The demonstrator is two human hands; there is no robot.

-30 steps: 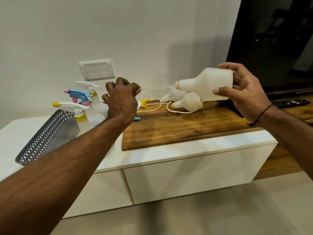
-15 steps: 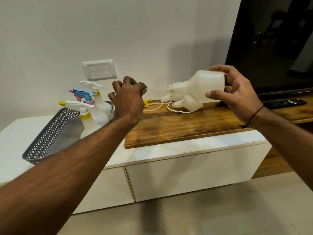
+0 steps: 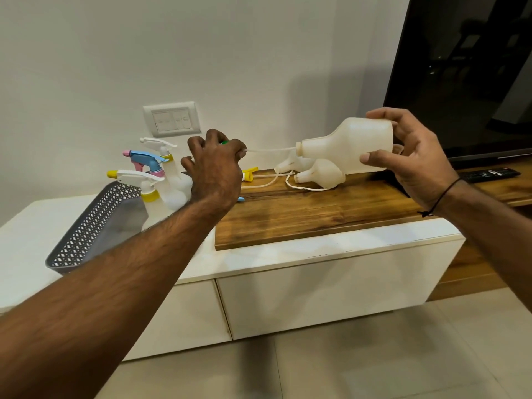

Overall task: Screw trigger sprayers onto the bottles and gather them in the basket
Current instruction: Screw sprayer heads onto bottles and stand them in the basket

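Gripping a smooth bulbous bottle (image 3: 349, 148), right hand (image 3: 414, 165); tube (image 3: 270, 150) apparently entering.

Held bottle (image 3: 349, 148): translucent white plastic, matt, smooth.
Dip tube (image 3: 270, 150): thin, clear flexible plastic.
Basket (image 3: 95, 226): grey perforated plastic, matt.
Wooden board (image 3: 316, 214): brown wood grain, satin finish.
Table (image 3: 288, 254): white laminate, smooth, slight sheen.
TV screen (image 3: 466, 67): black, glossy, reflective.
Floor (image 3: 345, 364): beige tile, smooth.

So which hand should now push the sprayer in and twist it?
Probably the left hand: it grips the sprayer, whose tube already enters the bottle. The right hand only holds the bottle.
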